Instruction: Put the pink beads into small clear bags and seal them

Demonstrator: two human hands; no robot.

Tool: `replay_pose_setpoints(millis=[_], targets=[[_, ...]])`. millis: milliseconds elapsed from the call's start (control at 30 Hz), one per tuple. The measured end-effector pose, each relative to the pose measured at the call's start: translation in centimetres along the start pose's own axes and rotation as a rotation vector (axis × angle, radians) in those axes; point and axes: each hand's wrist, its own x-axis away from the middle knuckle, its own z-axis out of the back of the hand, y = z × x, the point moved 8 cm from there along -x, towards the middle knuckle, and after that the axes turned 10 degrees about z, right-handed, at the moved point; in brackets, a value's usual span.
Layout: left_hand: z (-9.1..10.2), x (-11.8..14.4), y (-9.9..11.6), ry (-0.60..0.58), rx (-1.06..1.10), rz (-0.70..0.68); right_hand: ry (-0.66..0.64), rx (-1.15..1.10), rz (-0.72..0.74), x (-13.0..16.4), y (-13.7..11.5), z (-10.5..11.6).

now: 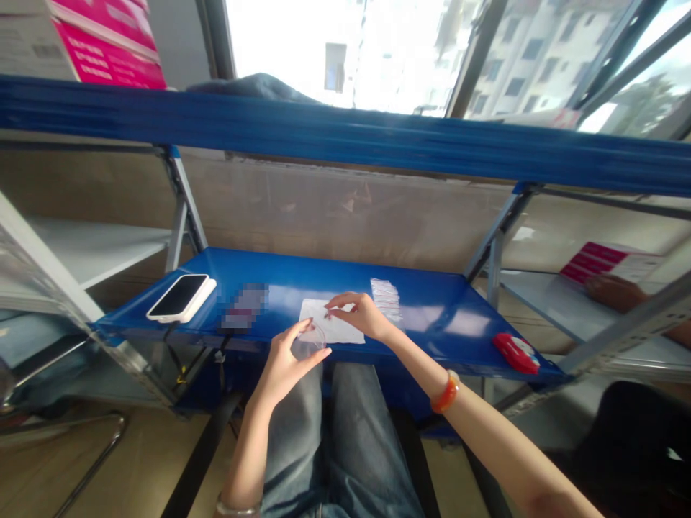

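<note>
Clear plastic, a small see-through bag (309,344), sits pinched between the fingers (303,332) of the left hand (286,363) at the near edge of the blue desk (448,316). The right hand (360,314) is just beyond it, thumb and forefinger closed on something too small to tell, over a white sheet (337,327) lying flat. Farther right lies a stack of clear bags (386,298), a red object (515,352) near the corner, a phone (181,297) at left. Pink boxes (105,43) carry writing, unreadable; one patch on the desk is blurred.
</note>
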Motion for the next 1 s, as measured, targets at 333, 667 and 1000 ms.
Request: replay_pose_setpoints(millis=[333, 667, 1000], targets=[[-0.4, -1.0, -2.7, -0.062, 0.555, 0.244, -0.188, 0.432, -0.115, -3.9, 10.3, -2.5], [-0.7, -1.0, -3.5, -0.093, 0.671, 0.248, -0.126, 0.421, -0.148, -3.5, 11.1, -3.7], [-1.0, -1.4, -5.0, -0.081, 0.695, 0.291, 0.031, 0.101, 0.008, -4.7, 4.2, -0.3]])
